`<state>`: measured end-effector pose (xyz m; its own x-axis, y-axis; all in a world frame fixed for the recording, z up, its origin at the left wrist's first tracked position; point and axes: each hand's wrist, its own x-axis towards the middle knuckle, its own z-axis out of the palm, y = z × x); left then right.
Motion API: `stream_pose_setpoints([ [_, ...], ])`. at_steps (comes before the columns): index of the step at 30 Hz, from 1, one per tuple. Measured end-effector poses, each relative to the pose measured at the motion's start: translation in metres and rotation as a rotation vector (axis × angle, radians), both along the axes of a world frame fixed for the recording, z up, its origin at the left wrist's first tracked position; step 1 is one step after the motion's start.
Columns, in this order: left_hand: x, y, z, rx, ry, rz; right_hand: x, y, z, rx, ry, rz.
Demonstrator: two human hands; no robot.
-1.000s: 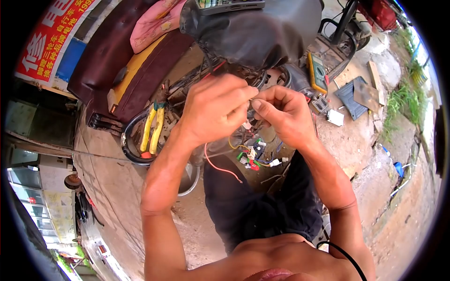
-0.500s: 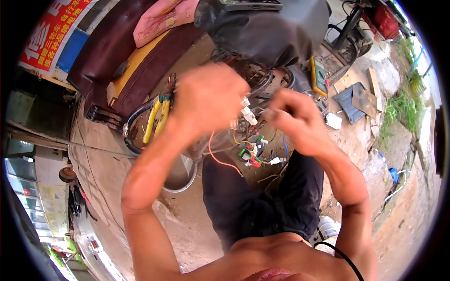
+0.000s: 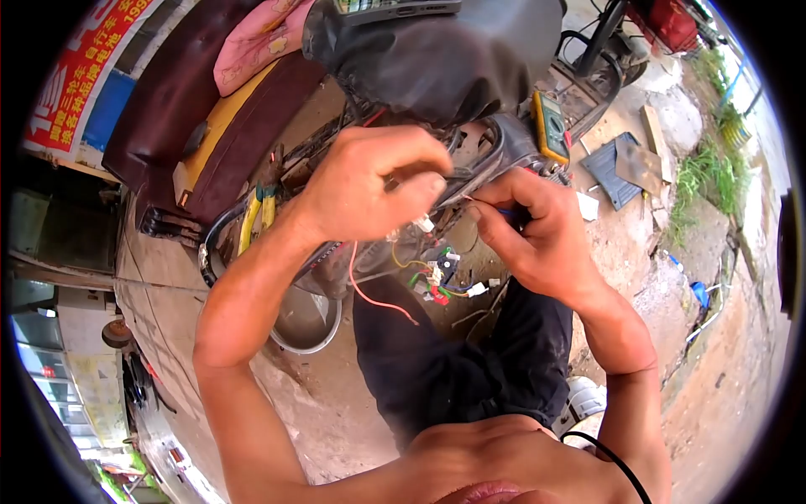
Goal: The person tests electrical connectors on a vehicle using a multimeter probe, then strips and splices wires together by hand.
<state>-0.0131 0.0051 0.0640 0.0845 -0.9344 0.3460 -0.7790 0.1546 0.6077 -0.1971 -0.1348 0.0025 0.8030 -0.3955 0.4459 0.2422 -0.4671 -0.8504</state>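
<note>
My right hand point(image 3: 533, 231) is closed, thumb and forefinger pinching the thin end of a wire point(image 3: 468, 197) above the bundle. Facing it, my left hand point(image 3: 378, 185) has bent fingers and a gap between thumb and forefinger; nothing shows in that gap. A pinkish-red wire point(image 3: 369, 296) hangs below my left hand, its upper end hidden. Under both hands, a white connector point(image 3: 424, 223) is partly covered. Lower down, a cluster of small coloured connectors point(image 3: 438, 290) hangs on wires between my knees.
A yellow multimeter point(image 3: 551, 128) lies beyond my right hand. Yellow-handled pliers point(image 3: 252, 220) rest at the left, near a metal basin point(image 3: 315, 343). A black cover point(image 3: 453, 63) drapes over the vehicle ahead. A maroon seat point(image 3: 159, 126) stands at the left.
My left hand's thumb and forefinger have parted from their fist-like curl. My right hand has moved slightly lower, pinching the wire end. The whole view has shifted a little.
</note>
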Motion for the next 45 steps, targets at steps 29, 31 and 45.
stream_pose_setpoints([
  [29,-0.016,0.001,-0.02,-0.242,-0.387,0.258,0.044,0.002,0.002,-0.539,-0.28,-0.076],
  [31,-0.013,0.002,-0.02,-0.262,-0.371,0.257,0.036,0.002,0.008,-0.556,-0.268,-0.082],
  [45,0.003,0.005,0.003,0.067,0.179,0.063,0.015,0.001,0.003,-0.403,-0.222,-0.113],
])
